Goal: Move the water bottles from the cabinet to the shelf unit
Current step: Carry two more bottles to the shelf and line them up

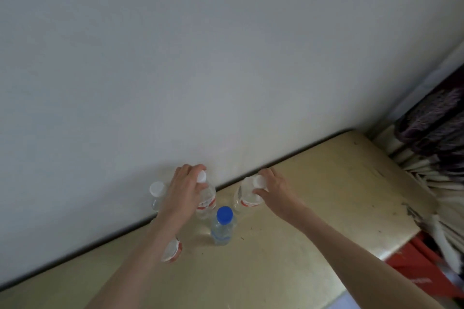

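Five water bottles stand on the tan surface (301, 208) by the white wall (200, 57). Four have white caps and one has a blue cap. The left hand (187, 183) grips the neck of one white-capped bottle (207, 198). The right hand (272, 187) grips another white-capped bottle (247, 195). The blue-capped bottle (223, 226) stands between the arms. One bottle (157, 194) is left of the left hand, and one (172, 249) shows under the left arm.

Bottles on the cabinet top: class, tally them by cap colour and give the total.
White caps: 4
Blue caps: 1
Total: 5 bottles
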Demonstrator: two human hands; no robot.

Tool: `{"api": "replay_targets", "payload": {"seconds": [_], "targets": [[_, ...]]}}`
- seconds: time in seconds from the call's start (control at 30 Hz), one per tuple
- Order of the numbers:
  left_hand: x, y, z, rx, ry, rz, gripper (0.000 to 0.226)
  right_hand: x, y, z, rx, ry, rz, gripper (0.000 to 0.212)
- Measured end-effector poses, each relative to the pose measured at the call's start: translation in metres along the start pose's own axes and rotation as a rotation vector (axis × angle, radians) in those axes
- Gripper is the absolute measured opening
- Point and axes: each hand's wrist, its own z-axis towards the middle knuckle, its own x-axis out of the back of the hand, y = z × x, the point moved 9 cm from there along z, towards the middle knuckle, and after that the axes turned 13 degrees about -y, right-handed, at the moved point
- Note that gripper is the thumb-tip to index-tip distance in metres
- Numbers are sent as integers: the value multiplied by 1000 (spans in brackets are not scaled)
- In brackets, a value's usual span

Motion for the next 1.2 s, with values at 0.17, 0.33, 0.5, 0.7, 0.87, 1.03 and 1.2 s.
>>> {"api": "replay_targets", "payload": {"seconds": [0.17, 0.33, 0.5, 0.7, 0.87, 1.03, 1.2], "targets": [[27, 73, 3, -202, 80, -15, 35, 47, 21, -49, -58, 203, 178, 31], [22, 148, -1, -401, 53, -76, 35, 96, 33, -120, -109, 402, 102, 32], [-18, 233, -32, -597, -21, -113, 31, 125, 69, -226, -250, 538, 94, 42], [-100, 345, -124, -868, -271, -136, 42, 126, 109, -405, -391, 833, 257, 33], [-174, 423, -253, -1077, -450, -194, 37, 92, 120, -590, -493, 1108, 316, 37], [-247, 476, -392, -1232, -616, -236, 29, 29, 117, -769, -657, 1349, 346, 48], [-328, 516, -534, -1336, -865, -262, 31, -54, 104, -927, -875, 1564, 360, 52]]}}
